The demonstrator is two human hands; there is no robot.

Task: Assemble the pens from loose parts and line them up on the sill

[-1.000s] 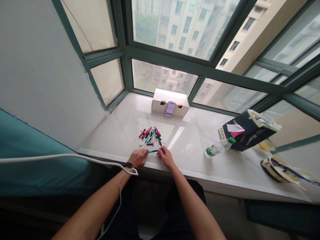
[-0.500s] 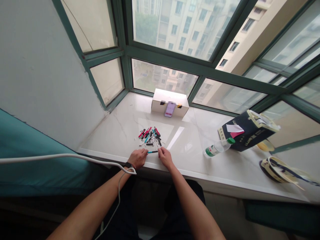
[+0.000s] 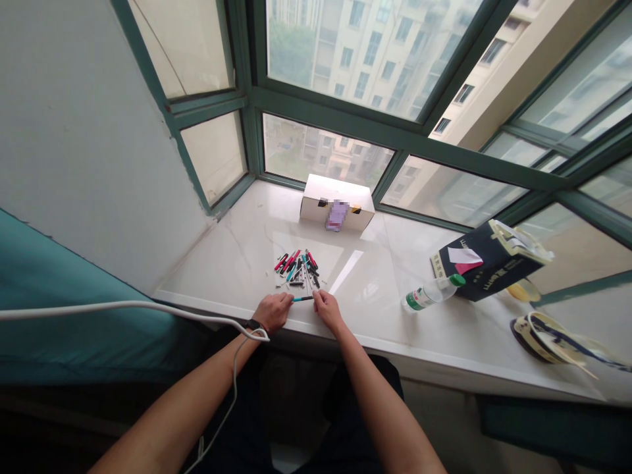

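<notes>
Between my two hands, near the front edge of the white sill, a blue and black pen (image 3: pixel 302 299) lies level. My left hand (image 3: pixel 274 311) is closed on its blue end. The fingers of my right hand (image 3: pixel 326 309) pinch its black end. Just beyond them on the sill is a loose pile of pen parts (image 3: pixel 297 268), with red, black and blue barrels, thin refills and small pieces. My fingers cover both tips of the pen.
A white box (image 3: pixel 337 194) with a purple, blurred item on its front stands by the window. To the right are a clear bottle (image 3: pixel 428 294) with a green cap, a dark carton (image 3: pixel 488 260) and a round container (image 3: pixel 543 337). A white cable (image 3: pixel 197 315) crosses above my left wrist.
Both hands keep their hold on the pen with almost no movement. The whole view has shifted very slightly.
</notes>
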